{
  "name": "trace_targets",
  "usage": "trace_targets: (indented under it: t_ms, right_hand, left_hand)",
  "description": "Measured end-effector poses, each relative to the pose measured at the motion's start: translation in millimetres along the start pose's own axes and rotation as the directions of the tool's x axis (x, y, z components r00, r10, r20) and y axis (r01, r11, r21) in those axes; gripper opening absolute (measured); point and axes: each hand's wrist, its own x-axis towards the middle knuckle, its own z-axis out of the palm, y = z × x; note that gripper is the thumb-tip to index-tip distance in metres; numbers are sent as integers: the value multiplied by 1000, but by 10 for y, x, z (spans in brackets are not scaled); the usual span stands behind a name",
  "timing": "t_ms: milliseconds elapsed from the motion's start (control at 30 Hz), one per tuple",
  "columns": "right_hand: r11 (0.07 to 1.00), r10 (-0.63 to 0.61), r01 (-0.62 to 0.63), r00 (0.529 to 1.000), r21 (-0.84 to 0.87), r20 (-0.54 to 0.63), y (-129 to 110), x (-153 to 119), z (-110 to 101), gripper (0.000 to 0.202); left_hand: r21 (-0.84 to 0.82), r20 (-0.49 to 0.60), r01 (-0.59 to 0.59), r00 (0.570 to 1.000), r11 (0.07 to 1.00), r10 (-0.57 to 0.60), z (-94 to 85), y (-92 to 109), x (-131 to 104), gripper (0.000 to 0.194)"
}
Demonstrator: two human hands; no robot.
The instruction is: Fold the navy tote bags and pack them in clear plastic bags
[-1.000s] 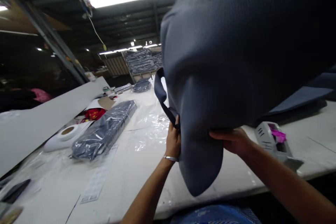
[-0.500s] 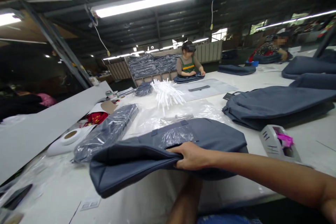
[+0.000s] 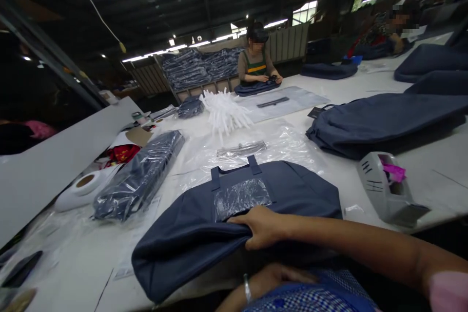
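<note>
A dark blue fabric bag (image 3: 292, 185) lies at the table's near edge, with two short strap ends on top and a clear plastic-covered patch (image 3: 241, 197) on its face. My right hand (image 3: 265, 226) grips the bag's near edge just below that patch, thumb and fingers pinched over the cloth. Below the bag, close to my blue checked clothing, is my left hand (image 3: 278, 275), a light band at its wrist. It looks blurred and dim, and its fingers are partly lost in shadow.
A grey tape dispenser (image 3: 380, 190) stands right of the bag, near another blue bag (image 3: 387, 122). Plastic-wrapped goods (image 3: 141, 175) and a white roll (image 3: 86, 183) lie left. White strips (image 3: 226, 112) are behind; a person (image 3: 256, 58) works across the table.
The bag's left end has dropped and its face and straps now show more. My left hand has come into view below it. The camera has tilted down.
</note>
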Motion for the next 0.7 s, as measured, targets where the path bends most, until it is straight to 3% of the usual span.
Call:
trace_targets:
  t_ms: [67,100,133,167,233,267,300,367,400,433,467,500,533,600,633,700]
  right_hand:
    - [997,1,-2,1000,-83,-13,62,-73,302,64]
    - [995,7,-10,999,-104,-34,82,-120,458,65]
    - [994,12,-19,998,-109,-61,93,-174,590,66]
    - [995,13,-22,996,-100,-87,99,-230,679,67]
    - [999,-13,9,995,-44,-102,118,-328,681,67]
    - [999,-44,44,997,3,-63,144,-358,591,65]
    - [994,-82,81,997,71,11,190,-368,449,59]
    - [964,-142,101,978,246,155,353,-311,75,43]
    - [943,-134,72,976,325,174,472,-242,-123,40]
    - [926,-53,11,993,378,102,611,-147,-309,40]
    - [915,92,-64,995,399,-49,765,-33,-473,40]
    - [894,264,-155,940,420,-215,922,96,-610,40]
    - [856,417,-240,844,458,-337,1073,231,-719,42]
    - [802,551,-315,718,507,-426,1313,496,-872,58]
    - [786,573,-321,699,528,-427,1386,613,-927,66]
    - [772,567,-285,713,568,-413,1423,789,-1011,74]
  left_hand:
    - [19,-54,18,998,1000,-17,-119,119,-310,28]
    - [65,-166,36,986,997,-24,-203,177,-458,30]
    - [136,-322,66,947,989,-19,-289,214,-587,33]
    - [226,-477,110,879,968,11,-366,218,-688,35]
    - [438,-649,226,749,870,132,-461,91,-785,40]
    - [546,-660,295,727,784,186,-473,-39,-781,44]
    - [639,-640,356,739,682,213,-461,-200,-750,51]
    - [771,-566,416,794,483,221,-390,-549,-649,61]
    - [807,-544,430,807,404,229,-344,-702,-600,64]
    - [833,-527,439,813,337,245,-302,-825,-562,66]
    - [849,-517,447,812,282,270,-269,-912,-538,66]
    - [860,-508,453,808,235,299,-248,-963,-529,66]
    - [868,-496,456,804,195,328,-240,-986,-531,66]
    - [879,-471,459,797,128,377,-252,-976,-550,65]
    - [884,-458,457,797,103,393,-265,-962,-560,66]
    - [891,-436,447,799,75,415,-290,-943,-567,67]
